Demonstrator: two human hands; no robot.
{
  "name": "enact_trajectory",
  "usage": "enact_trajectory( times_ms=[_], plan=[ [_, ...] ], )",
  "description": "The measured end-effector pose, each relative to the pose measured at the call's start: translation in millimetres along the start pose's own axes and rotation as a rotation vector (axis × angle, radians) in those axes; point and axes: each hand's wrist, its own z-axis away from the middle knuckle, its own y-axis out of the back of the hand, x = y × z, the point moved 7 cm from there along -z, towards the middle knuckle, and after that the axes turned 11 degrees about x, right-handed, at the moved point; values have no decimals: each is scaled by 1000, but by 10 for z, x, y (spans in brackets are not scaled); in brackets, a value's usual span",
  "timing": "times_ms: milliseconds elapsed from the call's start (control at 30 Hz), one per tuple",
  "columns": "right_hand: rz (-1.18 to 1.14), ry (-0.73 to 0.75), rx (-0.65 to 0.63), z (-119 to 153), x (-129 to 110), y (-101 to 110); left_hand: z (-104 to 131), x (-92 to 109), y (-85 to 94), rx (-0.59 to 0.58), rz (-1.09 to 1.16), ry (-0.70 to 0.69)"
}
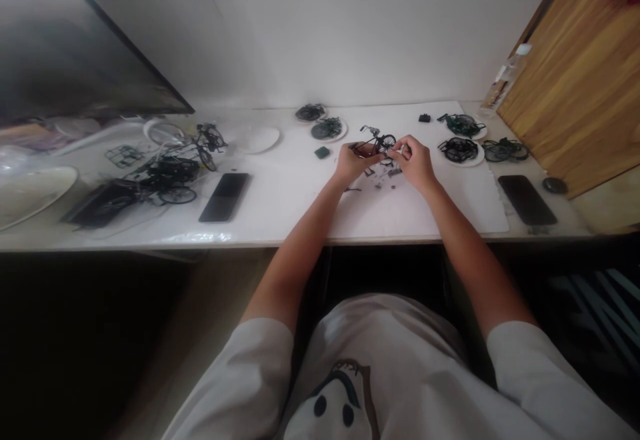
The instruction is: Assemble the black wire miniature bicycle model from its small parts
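Observation:
Just above the white sheet [415,217] is a small black model bicycle [371,145], its handlebar up and a spoked wheel on its right. My left hand [354,161] is closed around the bicycle's frame from the left. My right hand [414,159] pinches at the wheel's side with thumb and forefinger; whatever lies between those fingertips is too small to make out. Several tiny dark parts [379,186] lie on the sheet below the hands. A small dark green block [322,152] sits left of my left hand.
White plates with dark bicycle parts stand at the back [327,129] and right [461,151]. A phone [224,197] lies left, another phone [527,200] right. Assembled model bicycles [175,173] crowd the left side. A bottle [505,80] leans near the wooden board [575,87].

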Motion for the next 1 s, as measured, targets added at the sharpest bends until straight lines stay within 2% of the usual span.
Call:
enact_trajectory(
  times_ms=[1000],
  plan=[
    [0,2,-4,0,-13,4,-8,2,-6,-20,-19,-11]
  ],
)
